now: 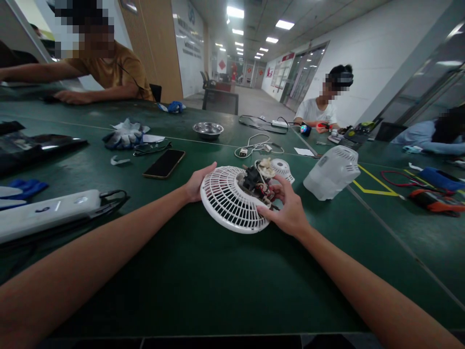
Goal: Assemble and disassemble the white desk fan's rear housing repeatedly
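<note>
A round white fan grille [232,198] is tilted above the green table between my hands. On its hub sits a dark fan motor [251,178] with wires and a cream-coloured gear part [266,167]. My left hand [199,183] grips the grille's left rim, its fingers partly hidden behind it. My right hand [288,206] holds the right side, with the thumb on the grille and the fingers around the motor's wired end. Just behind stands a small white vented cover [282,169]. To the right is a translucent white plastic housing [332,173].
A phone [165,163], a metal bowl [208,130], a white cable [250,148] and gloves [127,134] lie farther back. At left rests a white power strip [54,211]; at right, an orange multimeter [434,201]. Other people sit around the table [218,291].
</note>
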Tool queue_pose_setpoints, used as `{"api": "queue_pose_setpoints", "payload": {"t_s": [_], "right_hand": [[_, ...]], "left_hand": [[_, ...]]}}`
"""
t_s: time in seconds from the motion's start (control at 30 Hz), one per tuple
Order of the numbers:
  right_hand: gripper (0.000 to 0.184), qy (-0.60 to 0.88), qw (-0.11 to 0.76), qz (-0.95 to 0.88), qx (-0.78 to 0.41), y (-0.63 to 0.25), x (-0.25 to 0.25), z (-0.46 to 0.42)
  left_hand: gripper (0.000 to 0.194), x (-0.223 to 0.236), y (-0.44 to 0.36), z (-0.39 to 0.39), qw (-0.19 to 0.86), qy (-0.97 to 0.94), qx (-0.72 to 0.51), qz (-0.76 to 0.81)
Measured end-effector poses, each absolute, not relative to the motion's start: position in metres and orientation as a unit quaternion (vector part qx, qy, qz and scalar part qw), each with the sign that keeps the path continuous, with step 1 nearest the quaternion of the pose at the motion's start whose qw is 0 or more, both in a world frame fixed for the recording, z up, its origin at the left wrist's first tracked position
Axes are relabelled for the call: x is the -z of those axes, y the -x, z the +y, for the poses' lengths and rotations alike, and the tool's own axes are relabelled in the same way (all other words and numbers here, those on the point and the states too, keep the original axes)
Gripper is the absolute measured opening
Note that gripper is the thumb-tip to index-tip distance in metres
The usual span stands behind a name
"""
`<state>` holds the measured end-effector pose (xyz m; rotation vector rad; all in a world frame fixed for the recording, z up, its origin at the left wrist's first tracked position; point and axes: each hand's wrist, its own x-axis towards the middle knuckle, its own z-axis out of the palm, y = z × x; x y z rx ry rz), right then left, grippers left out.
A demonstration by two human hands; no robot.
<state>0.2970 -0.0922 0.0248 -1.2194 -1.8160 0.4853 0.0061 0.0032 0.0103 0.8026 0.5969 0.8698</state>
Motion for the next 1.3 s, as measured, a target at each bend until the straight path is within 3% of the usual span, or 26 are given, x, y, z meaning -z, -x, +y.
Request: {"api": "queue_pose_setpoints", "payload": {"t_s": [0.13,0.27,0.33,0.43,0.57,0.73,0.83,0.93,1.1,1.2,1.3], "right_hand": [[0.093,0.479,0.379,-0.774,-0.166,-0.304,-0.025,-0.089],[0.070,0.475,0.456,-0.745,-0.109,-0.327,-0.028,-0.074],[0.072,0.513,0.472,-0.716,-0.037,-0.339,-0.026,-0.063],[0.087,0.553,0.421,-0.719,0.006,-0.353,-0.019,-0.045],[0.087,0.583,0.399,-0.706,-0.043,-0.366,-0.007,-0.026],[0.094,0.625,0.506,-0.558,-0.206,-0.367,-0.011,-0.018],[0.072,0.529,0.608,-0.470,-0.359,-0.349,-0.022,-0.029],[0.061,0.441,0.648,-0.513,-0.350,-0.324,-0.032,-0.050],[0.084,0.426,0.559,-0.652,-0.283,-0.291,-0.041,-0.088],[0.076,0.426,0.503,-0.716,-0.228,-0.286,-0.042,-0.096],[0.071,0.435,0.481,-0.739,-0.180,-0.288,-0.041,-0.094]], "left_hand": [[0.019,-0.013,-0.003,0.005,0.779,-0.356,-0.398,0.330],[0.018,-0.020,-0.006,0.002,0.766,-0.371,-0.362,0.379],[0.019,-0.023,-0.009,0.000,0.753,-0.376,-0.362,0.401],[0.019,-0.025,-0.014,-0.001,0.737,-0.375,-0.375,0.420],[0.014,-0.024,-0.019,0.000,0.717,-0.376,-0.390,0.439],[0.010,-0.020,-0.021,0.004,0.606,-0.459,-0.427,0.491],[0.027,-0.015,-0.021,0.007,0.525,-0.519,-0.429,0.521],[0.028,-0.012,-0.020,0.009,0.492,-0.542,-0.416,0.539],[0.022,-0.015,-0.022,0.005,0.427,-0.585,-0.420,0.548],[0.018,-0.024,-0.025,-0.001,0.373,-0.616,-0.437,0.539],[0.030,-0.038,-0.026,-0.010,0.307,-0.693,-0.461,0.461]]}}
